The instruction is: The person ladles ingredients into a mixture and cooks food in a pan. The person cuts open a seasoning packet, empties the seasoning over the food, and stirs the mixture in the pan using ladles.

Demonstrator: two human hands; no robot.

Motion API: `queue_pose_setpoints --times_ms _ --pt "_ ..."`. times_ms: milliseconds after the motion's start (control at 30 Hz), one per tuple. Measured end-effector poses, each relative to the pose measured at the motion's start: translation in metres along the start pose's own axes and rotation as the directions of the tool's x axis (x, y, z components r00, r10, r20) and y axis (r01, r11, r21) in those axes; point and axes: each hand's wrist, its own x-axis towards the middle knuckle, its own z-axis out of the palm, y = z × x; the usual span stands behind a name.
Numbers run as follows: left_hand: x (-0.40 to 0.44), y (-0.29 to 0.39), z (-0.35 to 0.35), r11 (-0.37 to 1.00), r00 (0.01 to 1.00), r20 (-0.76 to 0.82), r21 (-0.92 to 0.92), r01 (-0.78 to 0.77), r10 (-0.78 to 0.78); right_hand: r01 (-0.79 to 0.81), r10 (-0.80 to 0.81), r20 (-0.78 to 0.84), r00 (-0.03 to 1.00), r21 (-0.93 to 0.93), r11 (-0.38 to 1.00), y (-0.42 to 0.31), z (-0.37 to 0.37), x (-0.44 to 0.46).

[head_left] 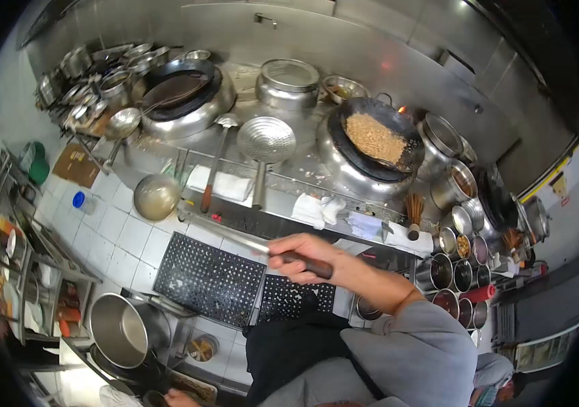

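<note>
My right hand (303, 258) is closed around the dark handle of a long metal ladle (157, 197). The ladle's round bowl reaches out to the left over the tiled floor and looks shiny inside; whether liquid is in it I cannot tell. At the bottom edge my left hand (181, 399) shows only in part, beside a dark round container (154, 399); its grip is hidden. On the stove a black wok (408, 159) holds a heap of light brown, crumbly food (373, 138). A perforated skimmer (267, 140) and a smaller ladle (227, 121) lie on the counter.
A second wok (177, 88) stands at the back left, near stacked pans. Several sauce pots (442, 271) line the right side. A large steel pot (121, 325) is at lower left. Black perforated mats (209, 279) cover part of the floor. A flame (402, 109) shows behind the right wok.
</note>
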Motion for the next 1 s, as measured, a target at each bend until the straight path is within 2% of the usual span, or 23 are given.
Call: queue_pose_setpoints --times_ms 33,100,167,233,300,333,367,433,467,500,567,633,667,767,800,900,933,1000 --pt "-0.006 0.050 -0.028 0.993 0.963 0.269 -0.102 0.055 -0.026 0.080 -0.080 -0.030 0.996 -0.020 0.997 -0.015 -0.004 -0.029" --pt "-0.056 0.083 0.025 0.984 0.894 0.448 -0.158 0.081 -0.002 0.169 -0.171 -0.116 0.978 -0.022 0.985 -0.042 -0.020 -0.079" --pt "-0.109 0.142 0.026 0.907 0.894 0.380 -0.415 -0.064 0.237 0.305 -0.305 -0.193 0.933 -0.027 0.952 -0.067 -0.036 -0.127" --pt "-0.151 0.186 0.023 0.837 0.758 0.552 -0.547 0.015 0.347 0.395 -0.400 -0.198 0.895 -0.063 0.916 -0.093 -0.059 -0.168" --pt "-0.181 0.225 0.014 0.882 0.693 0.672 -0.458 0.112 0.261 0.455 -0.483 -0.301 0.823 -0.162 0.876 -0.119 -0.071 -0.203" --pt "-0.190 0.233 0.019 0.900 0.642 0.705 -0.433 0.054 0.300 0.427 -0.485 -0.312 0.817 -0.239 0.872 -0.138 -0.085 -0.219" --pt "-0.198 0.237 0.021 0.899 0.646 0.702 -0.434 0.056 0.299 0.394 -0.486 -0.326 0.810 -0.310 0.865 -0.156 -0.103 -0.231" --pt "-0.207 0.246 0.025 0.896 0.660 0.691 -0.440 0.062 0.294 0.543 -0.533 -0.378 0.757 -0.090 0.835 -0.191 -0.130 -0.240" --pt "-0.206 0.253 0.026 0.891 0.683 0.680 -0.445 0.095 0.267 0.572 -0.556 -0.471 0.685 -0.127 0.811 -0.205 -0.137 -0.243" --pt "-0.202 0.251 0.021 0.889 0.700 0.673 -0.442 0.124 0.237 0.512 -0.574 -0.421 0.702 -0.262 0.818 -0.220 -0.162 -0.252" --pt "-0.180 0.260 -0.007 0.915 0.718 0.656 -0.398 0.067 0.233 0.496 -0.514 -0.396 0.761 -0.156 0.854 -0.253 -0.210 -0.268" --pt "-0.161 0.270 -0.021 0.907 0.733 0.632 -0.417 0.050 0.250 0.517 -0.610 -0.493 0.620 -0.328 0.791 -0.272 -0.225 -0.271" --pt "-0.154 0.268 -0.007 0.975 0.669 0.740 -0.196 0.104 0.077 0.615 -0.687 -0.589 0.426 -0.368 0.697 -0.278 -0.234 -0.263" --pt "-0.142 0.271 -0.004 0.910 0.775 0.573 -0.414 -0.008 0.267 0.462 -0.738 -0.617 0.274 -0.588 0.663 -0.290 -0.265 -0.267" --pt "-0.138 0.281 -0.004 0.931 0.781 0.557 -0.356 -0.084 0.284 0.382 -0.763 -0.613 0.203 -0.668 0.639 -0.286 -0.261 -0.274" --pt "-0.123 0.319 0.012 0.938 0.727 0.608 -0.310 -0.153 0.319 0.088 -0.857 -0.512 0.068 -0.852 0.516 -0.275 -0.280 -0.293" --pt "-0.117 0.343 0.014 0.899 0.756 0.526 -0.396 -0.189 0.391 -0.047 -0.886 -0.462 0.023 -0.886 0.461 -0.270 -0.292 -0.301" --pt "-0.084 0.417 0.004 0.881 0.715 0.543 -0.417 -0.225 0.440 -0.242 -0.934 -0.353 -0.057 -0.903 0.356 -0.251 -0.280 -0.318"
